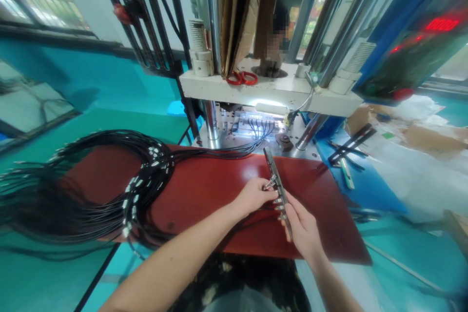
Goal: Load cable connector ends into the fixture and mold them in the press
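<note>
While black cables [155,175] coil across the left end of the board [204,195], a press [272,90] stands behind its rear edge; above the right half, the left hand [254,195] pinches a fitting [270,183] at the bar [277,177] the right hand [302,224] grips.

Bright white lamp [271,107] (blurry edges).

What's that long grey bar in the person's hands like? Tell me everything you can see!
The bar is long, narrow and dark grey, and looks like metal. Small shiny pieces line its left edge. It slants over the reddish-brown board, its far end leaning left. The right hand grips its near part; the left hand has its fingertips by the shiny pieces, but whether they pinch one is unclear.
</note>
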Demonstrator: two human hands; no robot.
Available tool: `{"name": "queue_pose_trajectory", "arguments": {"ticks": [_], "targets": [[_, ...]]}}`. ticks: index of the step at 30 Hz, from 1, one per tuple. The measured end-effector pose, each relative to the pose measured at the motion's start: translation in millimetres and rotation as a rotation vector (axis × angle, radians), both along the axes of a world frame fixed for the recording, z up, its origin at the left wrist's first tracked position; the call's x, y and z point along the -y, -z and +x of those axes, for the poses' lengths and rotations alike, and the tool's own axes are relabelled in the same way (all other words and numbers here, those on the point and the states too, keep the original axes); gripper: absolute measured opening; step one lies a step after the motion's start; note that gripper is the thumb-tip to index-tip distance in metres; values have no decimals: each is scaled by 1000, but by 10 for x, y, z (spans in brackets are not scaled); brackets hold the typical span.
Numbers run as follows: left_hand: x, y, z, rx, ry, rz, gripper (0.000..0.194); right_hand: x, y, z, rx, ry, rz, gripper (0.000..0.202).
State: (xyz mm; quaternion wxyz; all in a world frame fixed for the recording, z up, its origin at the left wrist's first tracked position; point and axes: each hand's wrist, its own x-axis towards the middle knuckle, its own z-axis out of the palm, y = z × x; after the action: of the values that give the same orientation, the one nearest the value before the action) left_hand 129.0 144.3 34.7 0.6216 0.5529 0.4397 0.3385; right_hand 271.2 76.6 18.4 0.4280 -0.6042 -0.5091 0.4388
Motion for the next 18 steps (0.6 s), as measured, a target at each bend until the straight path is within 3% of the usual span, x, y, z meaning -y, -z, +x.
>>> {"name": "queue_pose_trajectory", "arguments": {"ticks": [4,10,15,18], "targets": [[-10,-32,-110,23,40,-47,23,15,-15,-8,-77,59,-9,51],[-38,-35,-165,51,-41,-62,28,23,-16,1,-129,71,-12,51],[-47,-58,-136,-89,33,95,27,22,-28,4,-112,66,-14,51],[-68,-81,-130,-169,-12,159,24,19,-24,6,-107,63,-25,53]]}}
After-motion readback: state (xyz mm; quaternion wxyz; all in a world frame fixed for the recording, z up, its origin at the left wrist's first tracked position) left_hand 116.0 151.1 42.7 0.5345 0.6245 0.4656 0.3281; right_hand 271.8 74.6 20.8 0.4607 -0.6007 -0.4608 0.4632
